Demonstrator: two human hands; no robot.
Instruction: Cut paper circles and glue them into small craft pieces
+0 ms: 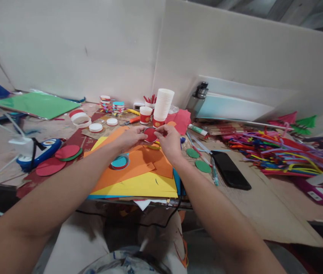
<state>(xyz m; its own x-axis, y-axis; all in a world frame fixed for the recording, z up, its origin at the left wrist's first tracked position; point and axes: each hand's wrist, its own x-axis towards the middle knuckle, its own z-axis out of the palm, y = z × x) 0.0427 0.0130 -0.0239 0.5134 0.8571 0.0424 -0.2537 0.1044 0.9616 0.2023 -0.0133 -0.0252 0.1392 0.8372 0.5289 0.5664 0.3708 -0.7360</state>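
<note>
Both hands hold a small round piece (150, 135) with a red face and a thin pale rim above the orange paper. My left hand (131, 137) pinches its left edge with thumb and fingers. On the opposite edge, my right hand (169, 141) grips it between thumb and forefinger. Below my left wrist, a blue-faced round piece (119, 162) lies on the orange sheets (138, 165), with yellow paper (138, 185) under them. Just behind the hands stand a red-and-white paper cup (145, 115) and a tall stack of paper cups (163, 104).
Green paper discs (203, 166) and a black phone (230, 169) lie right of my forearm. Farther right is a heap of coloured pipe cleaners (284, 152). Red discs (50, 166) and a blue-and-white device with cables (40, 154) are left. An orange cutter (132, 120) lies behind.
</note>
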